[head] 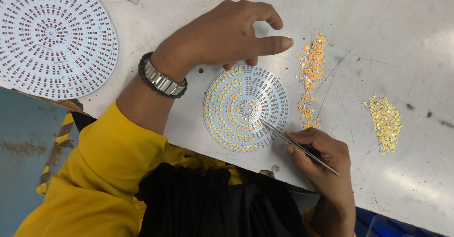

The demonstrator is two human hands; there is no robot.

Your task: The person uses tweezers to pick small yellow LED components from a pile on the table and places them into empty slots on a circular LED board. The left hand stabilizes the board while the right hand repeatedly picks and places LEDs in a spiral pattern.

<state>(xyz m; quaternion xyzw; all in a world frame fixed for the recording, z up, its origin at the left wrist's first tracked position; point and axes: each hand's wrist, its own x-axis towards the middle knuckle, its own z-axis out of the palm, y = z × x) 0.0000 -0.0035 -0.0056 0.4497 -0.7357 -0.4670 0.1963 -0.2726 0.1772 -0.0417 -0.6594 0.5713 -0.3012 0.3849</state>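
Tweezer tips too fine to read — whether they pinch a chip is impossible to tell. The right hand (pixel 318 153) pinches slim tweezers (pixel 299 146), tips at four o'clock on the round LED board (pixel 245 108). The left hand (pixel 226 34) rests loosely curled, empty, fingertips touching the board's twelve-o'clock rim. Loose chips (pixel 311 74) lie at three o'clock — a blank board (pixel 54 38), cut off, at ten.

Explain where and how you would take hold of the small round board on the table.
Pinch the small round board at its bare left rim, coming from the left. It is thin, flat and covered in tiny parts; the left hand rests at the top edge, and the tweezers reach in from the right.
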